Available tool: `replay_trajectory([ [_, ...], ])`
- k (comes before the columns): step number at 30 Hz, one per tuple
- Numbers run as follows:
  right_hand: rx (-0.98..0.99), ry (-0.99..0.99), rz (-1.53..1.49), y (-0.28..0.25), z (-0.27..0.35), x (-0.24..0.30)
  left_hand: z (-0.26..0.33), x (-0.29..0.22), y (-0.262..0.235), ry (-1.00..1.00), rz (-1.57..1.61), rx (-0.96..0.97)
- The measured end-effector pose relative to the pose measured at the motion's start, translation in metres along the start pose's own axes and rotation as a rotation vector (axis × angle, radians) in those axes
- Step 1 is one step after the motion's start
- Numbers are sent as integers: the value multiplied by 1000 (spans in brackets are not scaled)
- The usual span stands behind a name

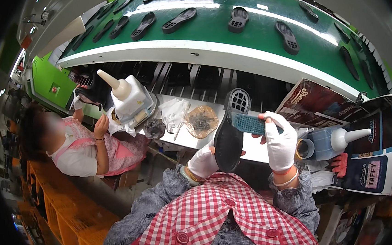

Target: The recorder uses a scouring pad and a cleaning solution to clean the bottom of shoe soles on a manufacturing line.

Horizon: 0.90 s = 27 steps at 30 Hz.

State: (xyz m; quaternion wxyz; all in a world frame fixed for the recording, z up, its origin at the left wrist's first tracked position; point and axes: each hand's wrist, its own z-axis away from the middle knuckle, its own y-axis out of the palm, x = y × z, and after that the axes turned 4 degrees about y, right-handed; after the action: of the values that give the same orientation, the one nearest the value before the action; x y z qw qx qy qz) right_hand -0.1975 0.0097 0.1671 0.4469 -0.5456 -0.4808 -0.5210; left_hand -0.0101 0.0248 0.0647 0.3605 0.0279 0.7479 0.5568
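Observation:
In front of my chest I hold a black shoe sole (228, 146). My left hand (203, 163), in a white fingerless glove, is closed round its lower end. The sole stands lengthwise, with a grid of openings at its far end. A flat, oblong teal brush (251, 123) is gripped in my right hand (279, 140), gloved the same way. The brush lies across the right side of the sole, seemingly touching it; its underside is hidden. Just beyond the sole is a white work ledge (190, 140) with a round tan sheet (201, 121) bearing dark scraps.
A green conveyor (212, 27) with several black soles runs across the far side. White spouted bottles stand left (126, 89) and right (330, 141). Cardboard boxes (310, 101) lean at the right. A co-worker in a pink apron (81, 141) sits at left, beside orange crates (73, 214).

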Motion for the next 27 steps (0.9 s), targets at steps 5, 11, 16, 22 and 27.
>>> replay_trajectory([
  [5, -14, 50, -9, 3, 17, -19, -1, -2, -1, -16, 57, -57],
  [11, 25, 132, -47, 4, 28, -24, -1, 5, -6, 1, 67, -156],
  [16, 73, 119, 30, -2, 35, -25, -3, 10, -10, 7, 95, -185],
  [22, 154, 178, 17, -3, 38, -20, -4, 11, -12, 31, 156, -179],
  [27, 244, 78, 120, -5, 33, -15, -7, 11, -8, 23, 215, -232],
])
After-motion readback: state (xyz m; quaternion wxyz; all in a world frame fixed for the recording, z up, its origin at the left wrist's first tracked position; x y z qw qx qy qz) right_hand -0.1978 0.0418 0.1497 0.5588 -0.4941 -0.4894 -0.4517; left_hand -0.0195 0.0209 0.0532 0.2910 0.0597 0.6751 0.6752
